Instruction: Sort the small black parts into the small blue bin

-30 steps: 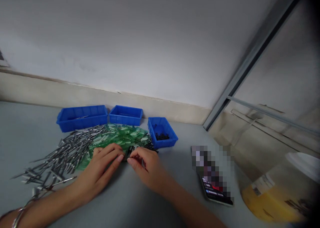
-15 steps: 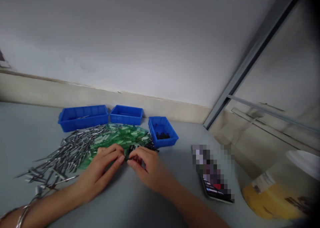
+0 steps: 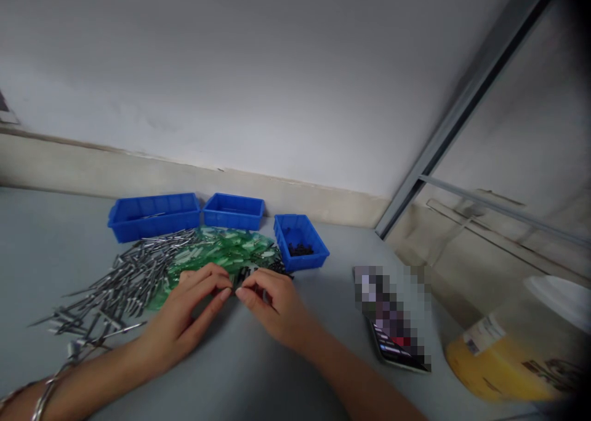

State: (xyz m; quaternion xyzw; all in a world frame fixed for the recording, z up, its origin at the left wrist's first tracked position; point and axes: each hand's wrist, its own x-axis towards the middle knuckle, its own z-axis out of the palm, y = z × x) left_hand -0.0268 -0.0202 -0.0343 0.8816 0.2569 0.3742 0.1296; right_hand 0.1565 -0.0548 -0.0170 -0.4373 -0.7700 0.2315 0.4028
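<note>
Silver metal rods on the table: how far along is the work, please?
Nothing looks clearly finished; the long blue plastic bin shows very few thin pieces. In hand: the left hand and right hand are close together, their fingers at something too hidden to name. Probably left: the loose silver metal rods, the green translucent plastic pieces, and perhaps the small black parts in the rightmost blue bin.

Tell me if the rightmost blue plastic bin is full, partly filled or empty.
Partly filled: small black parts lie in the near end of the rectangular blue plastic bin, with blue floor showing.
</note>
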